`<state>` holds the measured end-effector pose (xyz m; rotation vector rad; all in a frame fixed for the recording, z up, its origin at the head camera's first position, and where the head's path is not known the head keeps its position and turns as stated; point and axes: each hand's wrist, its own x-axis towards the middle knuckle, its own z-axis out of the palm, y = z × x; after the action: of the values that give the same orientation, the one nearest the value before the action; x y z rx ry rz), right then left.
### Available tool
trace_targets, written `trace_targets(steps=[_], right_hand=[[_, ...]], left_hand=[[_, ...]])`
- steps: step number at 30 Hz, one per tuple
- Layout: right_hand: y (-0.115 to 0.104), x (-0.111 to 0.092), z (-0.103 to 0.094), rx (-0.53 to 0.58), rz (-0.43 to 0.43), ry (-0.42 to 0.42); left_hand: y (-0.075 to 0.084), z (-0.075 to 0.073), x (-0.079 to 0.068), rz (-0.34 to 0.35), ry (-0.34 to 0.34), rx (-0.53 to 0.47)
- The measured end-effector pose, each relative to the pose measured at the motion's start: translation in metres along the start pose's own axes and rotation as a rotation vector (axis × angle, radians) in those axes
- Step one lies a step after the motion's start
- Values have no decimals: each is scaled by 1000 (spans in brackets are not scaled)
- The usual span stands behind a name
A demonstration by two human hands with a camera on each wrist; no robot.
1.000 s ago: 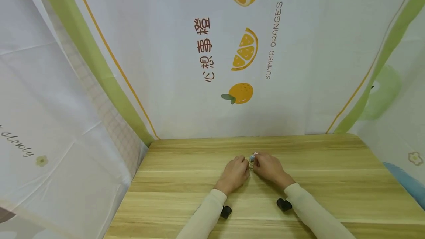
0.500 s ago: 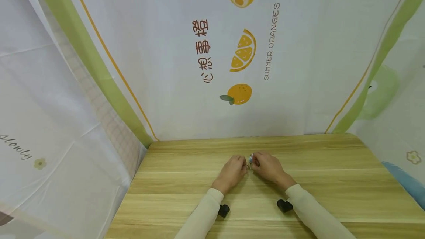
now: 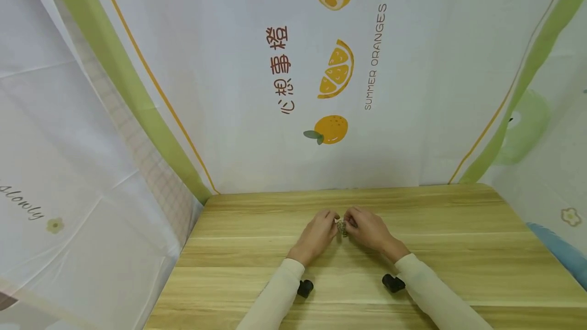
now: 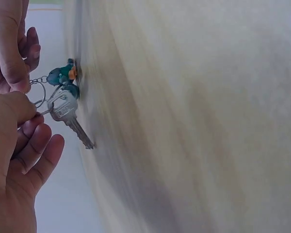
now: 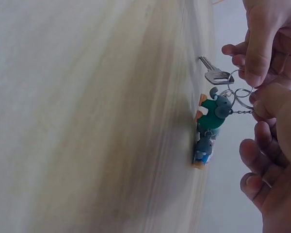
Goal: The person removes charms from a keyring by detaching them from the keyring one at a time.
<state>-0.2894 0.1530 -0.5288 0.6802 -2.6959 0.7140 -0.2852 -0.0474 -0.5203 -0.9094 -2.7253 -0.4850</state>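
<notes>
Between my two hands hangs a bunch of split key rings (image 5: 241, 100) with a silver key (image 4: 64, 108) and small elephant charms. One elephant charm (image 5: 214, 114) wears green; a second elephant charm (image 5: 202, 148), with blue on it, dangles lower down. My left hand (image 3: 317, 233) pinches the ring that carries the key between thumb and forefinger, its other fingers loosely bent. Close against it, my right hand (image 3: 369, 229) pinches the end of the green charm's chain (image 5: 241, 112) where it meets the rings. The fingertips partly hide the rings.
A wood-grain table (image 3: 257, 253) lies under both hands. Behind it hangs a white cloth (image 3: 403, 141) printed with oranges and lettering. More cloth (image 3: 91, 167) closes off the left side. A black wrist camera (image 3: 393, 283) sits by the right sleeve.
My left hand has shifted a little left and away from me, turning the wrist. The bluish charm that showed at the right fingertips is now hidden in the head view.
</notes>
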Motion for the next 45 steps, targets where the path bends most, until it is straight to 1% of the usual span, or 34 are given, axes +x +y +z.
trace_targets(steps=[4, 8, 11, 14, 21, 25, 32, 37, 40, 45], right_hand=[[-1, 0, 0, 23, -29, -2], [-1, 1, 0, 60, -53, -9], [-1, 1, -1, 96, -42, -25], [0, 0, -1, 123, -25, -39], [0, 0, 0, 146, -33, -27], [-1, 1, -2, 163, -27, -19], [-3, 3, -2, 171, 1, -31], [-3, 4, -1, 177, 21, -46], [-4, 4, -1, 178, 30, -54], [-4, 5, 0, 191, 38, -82]], left_hand=[[-2, -1, 0, 8, 0, -26], [-3, -3, 0, -19, 12, -103], [-4, -5, 1, -38, 28, -156], [-4, -7, 1, -43, 33, -179], [-6, -9, 0, -16, 46, -164], [-6, -10, 0, -21, 46, -167], [-6, -11, -1, -39, 35, -211], [-8, -11, -2, -24, 15, -228], [-9, -12, -3, -26, 0, -235], [-10, -13, -5, -31, -2, -268]])
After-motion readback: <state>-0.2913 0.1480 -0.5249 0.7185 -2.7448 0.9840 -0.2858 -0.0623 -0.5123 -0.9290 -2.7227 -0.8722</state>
